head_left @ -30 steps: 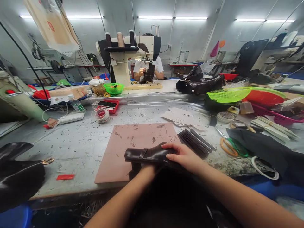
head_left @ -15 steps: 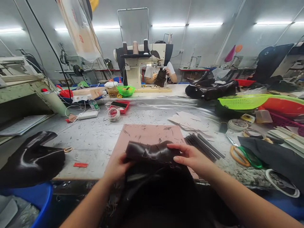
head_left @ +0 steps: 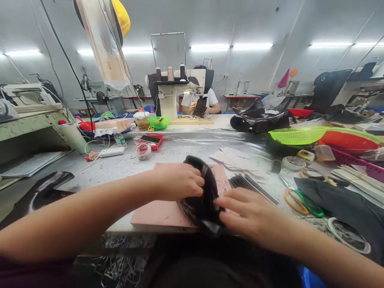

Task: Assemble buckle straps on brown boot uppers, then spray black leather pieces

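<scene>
Left hand [head_left: 187, 183] is gripping, right hand [head_left: 244, 212] is pinching black leather [head_left: 211, 192], its length running away between them.

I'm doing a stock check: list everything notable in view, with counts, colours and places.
Shiny piece: one, black, between the hands
Board: one, pink, front centre
Strips: a stack, dark, right of board
Sheets: several, white, beyond strips
Scissors: count unclear, orange and green handles, right
Cloth: one, dark, right edge
Wide basket: one, lime, back right
Sewing machines: several, nearest cream, back centre
Spools: three, dark and beige, atop nearest machine
Small basket: one, green, back left
Tray: one, red, centre-left, phone inside
Bottle: one, clear, left
Co-worker: one, white-sleeved, beyond nearest machine
Left hand: one, bare, on the shiny piece
Right hand: one, bare, touching it
</scene>
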`<state>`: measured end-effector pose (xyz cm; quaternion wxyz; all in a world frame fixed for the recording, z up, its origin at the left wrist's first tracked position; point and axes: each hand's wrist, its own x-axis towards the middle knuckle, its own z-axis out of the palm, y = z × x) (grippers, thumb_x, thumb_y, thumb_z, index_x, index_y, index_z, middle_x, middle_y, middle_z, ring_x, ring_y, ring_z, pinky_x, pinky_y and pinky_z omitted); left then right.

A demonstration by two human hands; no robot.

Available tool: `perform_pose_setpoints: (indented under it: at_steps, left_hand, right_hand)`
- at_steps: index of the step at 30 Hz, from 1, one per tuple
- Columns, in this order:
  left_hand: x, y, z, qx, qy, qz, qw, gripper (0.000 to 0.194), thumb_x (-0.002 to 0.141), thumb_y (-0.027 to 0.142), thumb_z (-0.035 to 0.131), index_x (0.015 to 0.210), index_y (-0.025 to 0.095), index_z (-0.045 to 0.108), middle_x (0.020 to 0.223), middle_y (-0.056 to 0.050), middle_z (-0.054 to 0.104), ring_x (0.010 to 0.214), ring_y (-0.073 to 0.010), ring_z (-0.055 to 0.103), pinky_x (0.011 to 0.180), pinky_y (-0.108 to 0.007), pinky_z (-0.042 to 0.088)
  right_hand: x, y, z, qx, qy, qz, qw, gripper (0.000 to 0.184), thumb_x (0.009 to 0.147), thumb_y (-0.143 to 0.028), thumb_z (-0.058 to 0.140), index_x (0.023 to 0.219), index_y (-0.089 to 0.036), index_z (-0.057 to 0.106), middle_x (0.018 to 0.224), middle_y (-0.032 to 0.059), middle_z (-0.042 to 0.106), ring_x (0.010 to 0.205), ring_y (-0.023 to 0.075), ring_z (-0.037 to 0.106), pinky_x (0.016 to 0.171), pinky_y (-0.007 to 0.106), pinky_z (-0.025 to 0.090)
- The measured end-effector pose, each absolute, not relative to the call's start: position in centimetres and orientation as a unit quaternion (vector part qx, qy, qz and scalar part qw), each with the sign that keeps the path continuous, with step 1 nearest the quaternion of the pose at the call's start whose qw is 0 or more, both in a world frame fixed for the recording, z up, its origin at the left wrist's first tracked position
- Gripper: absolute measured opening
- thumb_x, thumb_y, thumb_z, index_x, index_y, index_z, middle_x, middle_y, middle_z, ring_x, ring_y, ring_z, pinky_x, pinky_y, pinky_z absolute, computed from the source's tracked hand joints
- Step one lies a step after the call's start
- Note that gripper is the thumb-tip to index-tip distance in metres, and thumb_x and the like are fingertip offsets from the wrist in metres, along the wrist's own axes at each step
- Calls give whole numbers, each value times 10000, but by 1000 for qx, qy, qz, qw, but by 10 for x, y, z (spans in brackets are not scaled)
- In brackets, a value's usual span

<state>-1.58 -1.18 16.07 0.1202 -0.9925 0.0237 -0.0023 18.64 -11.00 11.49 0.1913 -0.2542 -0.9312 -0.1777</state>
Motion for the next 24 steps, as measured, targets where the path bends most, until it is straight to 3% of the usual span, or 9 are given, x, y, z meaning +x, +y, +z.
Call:
perform_pose_setpoints:
  at_steps: [3,5,7,10,12,15,18,20,24]
  left_hand:
    - [-25,-9,151,-994,3,-13,108,182,688,25,526,621,191,553,715,-24,611,800,-170,534,745,-274,410]
    - [-29,-16,150,-995,-12,-35,90,119,648,77,567,604,187,550,692,-26,605,779,-181,528,776,-294,413]
    - [-30,-25,148,-994,-39,-63,77,61,642,181,609,606,187,560,671,-28,600,750,-190,527,822,-331,404]
    - [-31,-34,142,-988,-76,-99,90,178,721,343,607,630,191,584,687,-31,612,768,-197,544,920,-387,351]
    - [-32,-37,136,-984,-89,-111,105,233,760,397,588,648,193,590,705,-26,616,819,-197,556,984,-410,292]
    - [-36,-44,128,-974,-94,-164,126,234,773,411,585,692,192,598,894,-47,629,1031,-230,512,1031,-418,230]
    - [-41,-56,122,-943,-157,-253,146,159,778,346,595,761,188,609,1089,-78,576,1087,-251,471,957,-394,322]
    - [-43,-60,118,-921,-233,-295,104,138,764,314,614,774,178,596,982,-74,592,923,-212,535,819,-342,411]
    - [-39,-58,110,-853,-389,-304,-169,274,652,324,707,805,173,537,663,29,553,560,-113,511,523,-236,412]
  right_hand:
    - [180,-110,103,-229,-940,-169,187,224,859,-132,406,681,-202,523,703,1,601,801,159,544,964,389,354]
    - [177,-112,100,-208,-944,-170,189,247,861,-117,388,678,-208,527,596,-30,530,703,134,529,1017,379,304]
    - [173,-115,99,-205,-935,-173,232,253,857,-111,386,697,-213,553,605,-36,526,621,112,506,1002,329,327]
    - [168,-119,100,-253,-893,-178,328,232,842,-140,425,686,-207,583,878,35,615,727,117,551,930,285,381]
    - [164,-121,101,-273,-881,-185,340,219,828,-151,442,665,-190,584,995,78,604,757,130,559,878,292,404]
    - [161,-123,103,-270,-898,-183,294,241,813,-126,418,619,-186,549,770,36,592,580,107,498,835,312,407]
    - [161,-125,106,-285,-905,-174,264,246,800,-106,401,603,-192,521,656,-4,540,528,102,470,888,343,371]
    - [163,-127,107,-301,-901,-160,269,228,795,-100,404,619,-193,515,689,-3,568,557,105,502,964,375,314]
    - [168,-128,111,-327,-887,-135,296,233,804,-92,394,624,-198,498,734,-5,614,619,112,564,1057,444,188]
